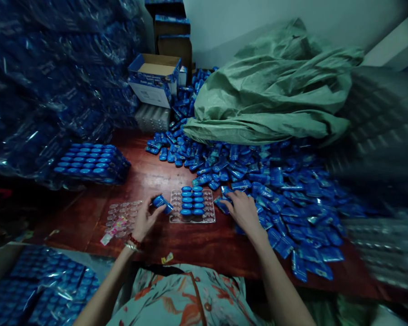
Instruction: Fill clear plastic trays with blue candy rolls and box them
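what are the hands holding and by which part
The left hand holds a packet near its left end. The right hand is at the pile; its grip cannot be told.

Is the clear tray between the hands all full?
No, only partly: blue packets sit in the middle of the clear tray, but cups on both sides show bare.

Blue packet (163,204): small, glossy, wrapped; gripped by the fingers of the left hand (147,216); slanted, right end lower, just beside the tray's left edge. Tray (209,212): clear plastic, molded cavities, flat on the table. Seated packets (197,200): blue, rounded, shiny; two adjacent columns along the tray's middle. Loose packet (221,205): blue, at the fingertips of the right hand (244,212), near the tray's right edge.
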The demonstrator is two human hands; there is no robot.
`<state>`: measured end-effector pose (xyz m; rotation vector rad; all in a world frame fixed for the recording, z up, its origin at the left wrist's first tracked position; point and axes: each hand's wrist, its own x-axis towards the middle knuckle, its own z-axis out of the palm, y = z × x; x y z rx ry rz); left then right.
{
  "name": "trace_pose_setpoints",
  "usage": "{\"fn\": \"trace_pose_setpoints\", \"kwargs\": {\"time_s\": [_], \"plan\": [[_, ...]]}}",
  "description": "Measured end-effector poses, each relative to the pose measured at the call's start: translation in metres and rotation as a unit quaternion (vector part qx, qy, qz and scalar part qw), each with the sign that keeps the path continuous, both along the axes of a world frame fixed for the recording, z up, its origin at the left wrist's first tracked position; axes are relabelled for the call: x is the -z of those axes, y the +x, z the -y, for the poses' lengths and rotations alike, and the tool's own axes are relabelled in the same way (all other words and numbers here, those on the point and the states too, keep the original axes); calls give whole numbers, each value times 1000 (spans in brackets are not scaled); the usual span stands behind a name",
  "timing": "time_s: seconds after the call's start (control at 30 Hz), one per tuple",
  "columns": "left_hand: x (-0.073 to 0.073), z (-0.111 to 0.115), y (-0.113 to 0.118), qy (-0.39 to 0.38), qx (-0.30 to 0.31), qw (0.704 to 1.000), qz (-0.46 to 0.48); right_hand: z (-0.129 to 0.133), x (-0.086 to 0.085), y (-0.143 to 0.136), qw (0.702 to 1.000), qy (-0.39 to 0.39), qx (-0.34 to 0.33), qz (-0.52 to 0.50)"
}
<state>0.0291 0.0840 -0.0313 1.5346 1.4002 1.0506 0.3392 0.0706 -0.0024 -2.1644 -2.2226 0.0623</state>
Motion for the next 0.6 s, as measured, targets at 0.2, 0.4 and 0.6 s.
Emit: {"fn": "trace_pose_setpoints", "kwargs": {"time_s": [0.2, 0.4, 0.6], "plan": [[-10, 36, 21, 60, 23, 996, -62, -67, -1, -32, 979, 19, -178, -94], [-21, 49, 28, 166, 33, 976, -137, -98, 7, -47, 972, -40, -232, -20], [-5, 58, 30, 218, 125, 951, -182, -40, -1, -14, 962, 56, -65, -259]]}}
